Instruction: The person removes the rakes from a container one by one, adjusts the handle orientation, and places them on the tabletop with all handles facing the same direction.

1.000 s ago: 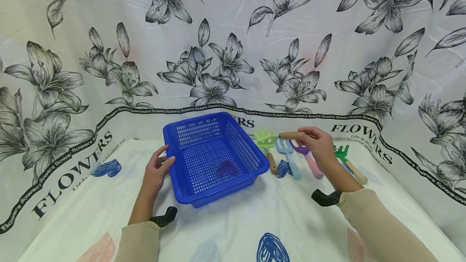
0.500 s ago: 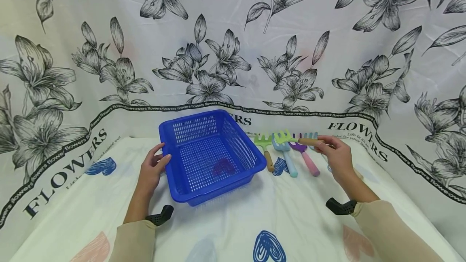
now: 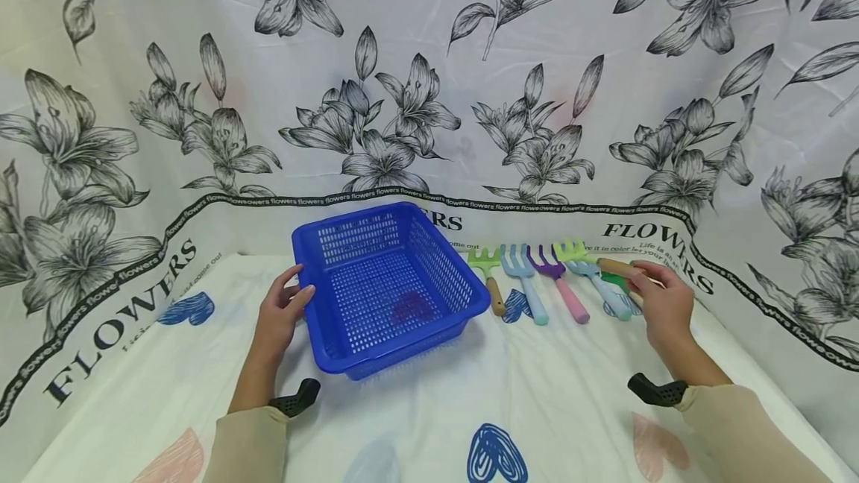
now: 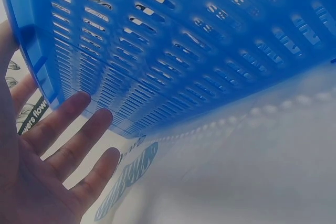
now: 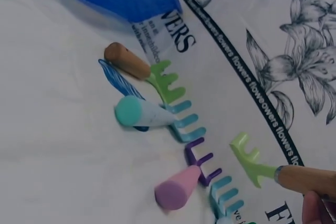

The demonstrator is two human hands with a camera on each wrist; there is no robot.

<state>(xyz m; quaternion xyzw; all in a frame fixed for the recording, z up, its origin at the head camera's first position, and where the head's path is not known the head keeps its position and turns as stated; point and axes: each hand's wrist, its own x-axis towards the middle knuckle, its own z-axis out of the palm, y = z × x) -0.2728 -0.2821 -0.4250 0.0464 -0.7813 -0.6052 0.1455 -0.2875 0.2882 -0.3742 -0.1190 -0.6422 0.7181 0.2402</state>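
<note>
My left hand (image 3: 277,311) rests at the left rim of a blue plastic basket (image 3: 396,355); the left wrist view shows spread fingers (image 4: 79,142) beside its slotted wall. Near the far right, my right hand (image 3: 669,302) pinches the wooden handle of a light green hand rake (image 3: 570,250), its tines pointing left and held above the cloth. Below it lie a light blue hand rake (image 3: 609,298) and a dark green tool (image 3: 616,282), mostly hidden by the held handle and hand.
Between basket and right hand lie another light green rake (image 3: 495,295), a light blue one (image 3: 535,302) and a purple one with a pink handle (image 3: 570,300). A flower-printed curtain (image 3: 429,162) stands behind the white cloth (image 3: 403,423).
My right hand has carried the light green rake rightward, past the purple rake, uncovering the second light blue rake. My left hand keeps its place at the basket rim.
</note>
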